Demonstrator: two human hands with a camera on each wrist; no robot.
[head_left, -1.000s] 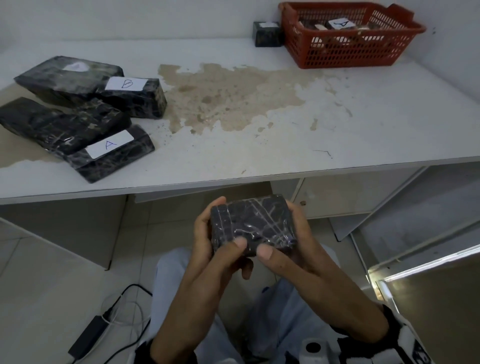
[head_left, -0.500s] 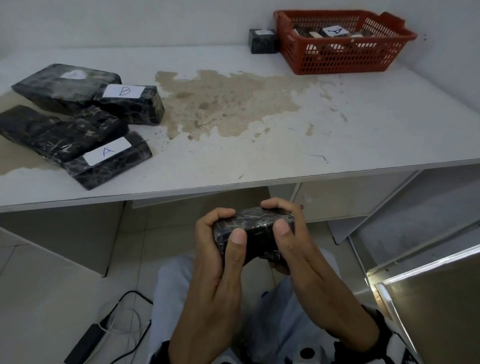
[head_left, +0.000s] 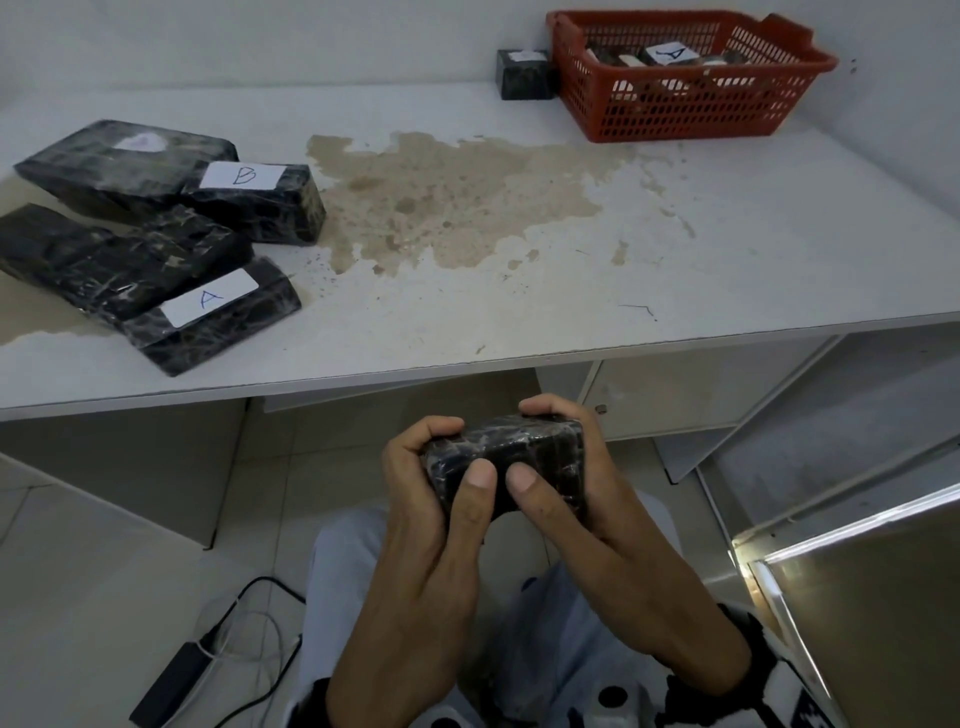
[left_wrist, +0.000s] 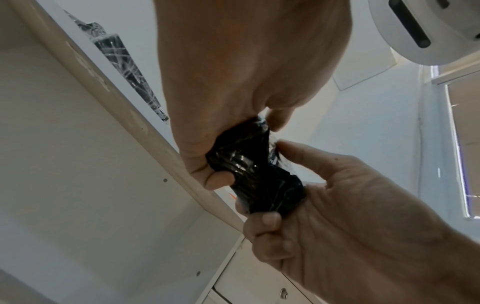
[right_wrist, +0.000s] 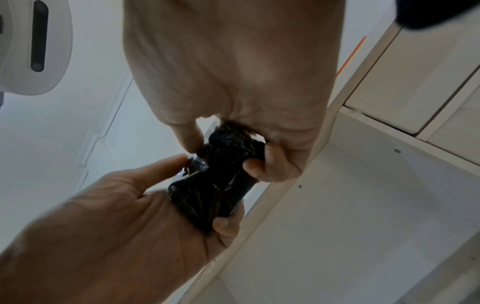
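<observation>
Head view shows me both hands working below the front edge of the surface (head_left: 675, 249), over the lap. The left hand (head_left: 431, 509) and right hand (head_left: 571, 493) each grasp one end of the block (head_left: 524, 441), with fingers curled over its far edge and both thumbs pressed on the near face. I judge this to be the checking step: hunting the wrap for a letter before sorting. The next move, as I read it, calls for rolling the block until a label shows, then lifting it clear of the edge and setting it by the A pack (head_left: 218, 312) or the B pack (head_left: 254, 202) at the left. No label shows on the faces I can see. The palms cover the ends, and both wrist views give only a dark, glossy underside. The tag on the rear pack (head_left: 119, 166) is too faint to read. The basket (head_left: 675, 111) at the far right hides most of its load behind mesh.
</observation>
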